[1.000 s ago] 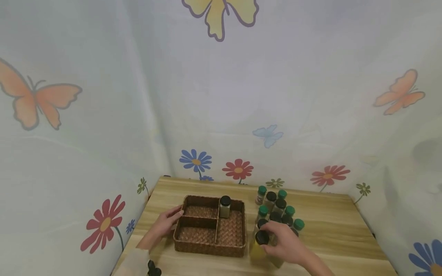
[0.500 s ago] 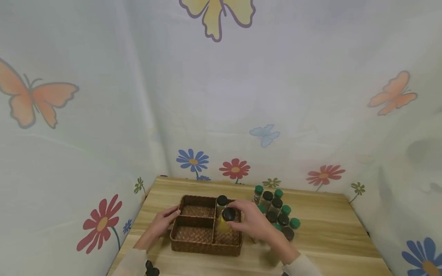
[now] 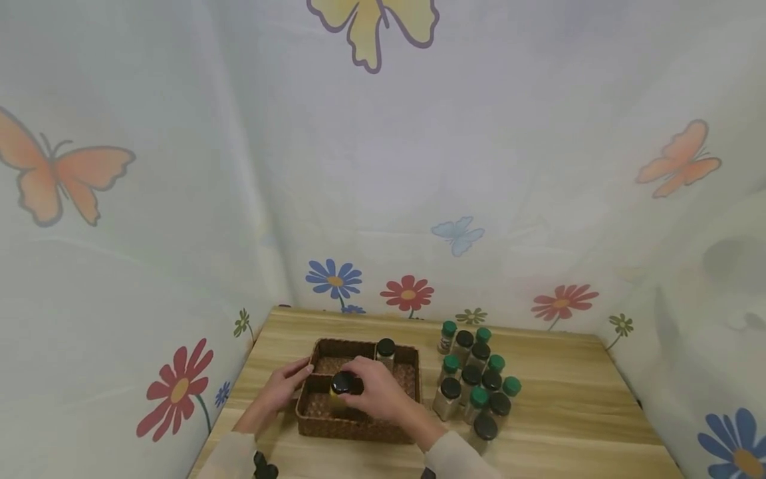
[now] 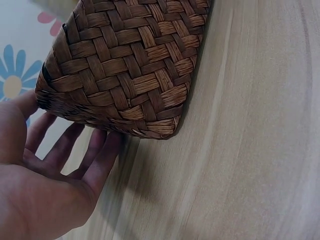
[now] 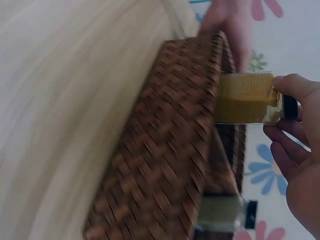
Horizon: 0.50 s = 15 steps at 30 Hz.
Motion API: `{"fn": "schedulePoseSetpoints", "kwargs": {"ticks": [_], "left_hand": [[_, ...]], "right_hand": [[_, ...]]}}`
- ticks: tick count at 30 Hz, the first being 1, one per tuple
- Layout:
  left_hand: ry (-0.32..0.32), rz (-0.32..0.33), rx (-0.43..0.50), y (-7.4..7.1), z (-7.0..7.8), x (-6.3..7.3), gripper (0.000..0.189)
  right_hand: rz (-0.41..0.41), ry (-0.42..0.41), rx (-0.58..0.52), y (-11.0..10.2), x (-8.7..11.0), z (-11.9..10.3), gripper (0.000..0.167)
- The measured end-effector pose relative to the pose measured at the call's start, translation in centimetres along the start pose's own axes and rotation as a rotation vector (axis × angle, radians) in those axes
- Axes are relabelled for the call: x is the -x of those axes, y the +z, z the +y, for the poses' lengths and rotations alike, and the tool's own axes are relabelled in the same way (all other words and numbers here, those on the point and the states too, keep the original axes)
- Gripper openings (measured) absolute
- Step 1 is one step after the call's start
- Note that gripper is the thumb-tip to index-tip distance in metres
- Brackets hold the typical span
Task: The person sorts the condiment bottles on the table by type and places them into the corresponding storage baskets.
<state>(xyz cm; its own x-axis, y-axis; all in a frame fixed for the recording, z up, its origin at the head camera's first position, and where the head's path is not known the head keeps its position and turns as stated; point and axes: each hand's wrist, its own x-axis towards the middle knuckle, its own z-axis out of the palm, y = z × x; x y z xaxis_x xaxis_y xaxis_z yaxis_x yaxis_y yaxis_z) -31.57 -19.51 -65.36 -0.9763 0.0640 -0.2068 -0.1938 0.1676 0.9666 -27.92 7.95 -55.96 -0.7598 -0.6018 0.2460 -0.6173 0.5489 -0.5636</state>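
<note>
A brown woven basket [image 3: 359, 429] with three compartments sits on the table. My left hand [image 3: 281, 391] holds its left side, thumb at the rim; in the left wrist view the fingers [image 4: 102, 160] lie against the outer wall. My right hand [image 3: 378, 394] pinches a spice jar of yellow powder [image 5: 247, 102] near its black lid [image 3: 343, 382]. That jar is upright over the front left compartment, its lower end hidden behind the basket wall in the right wrist view. Another black-lidded jar [image 3: 385, 352] stands at the back of the right compartment.
Right of the basket stand several spice jars with black and green lids, among them a front black-lidded jar [image 3: 485, 429] and a back green-lidded jar [image 3: 447, 336]. The wooden table [image 3: 574, 412] meets a printed cloth backdrop [image 3: 514, 259].
My right hand has carried the yellow jar left from the jar group, across the right compartment, to the front left compartment. My left hand has stayed on the basket.
</note>
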Motion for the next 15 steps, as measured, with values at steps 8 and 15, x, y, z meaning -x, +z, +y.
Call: {"fn": "schedulePoseSetpoints", "kwargs": {"ticks": [8,15], "left_hand": [[-0.003,0.015,-0.016,-0.2,0.2,0.0,0.061],[0.012,-0.004,-0.017,-0.1,0.4,0.2,0.06]], "right_hand": [[-0.035,-0.007,0.069,3.9,-2.3,-0.1,0.045],[-0.043,0.015,0.102,5.5,-3.5,-0.8,0.046]]}}
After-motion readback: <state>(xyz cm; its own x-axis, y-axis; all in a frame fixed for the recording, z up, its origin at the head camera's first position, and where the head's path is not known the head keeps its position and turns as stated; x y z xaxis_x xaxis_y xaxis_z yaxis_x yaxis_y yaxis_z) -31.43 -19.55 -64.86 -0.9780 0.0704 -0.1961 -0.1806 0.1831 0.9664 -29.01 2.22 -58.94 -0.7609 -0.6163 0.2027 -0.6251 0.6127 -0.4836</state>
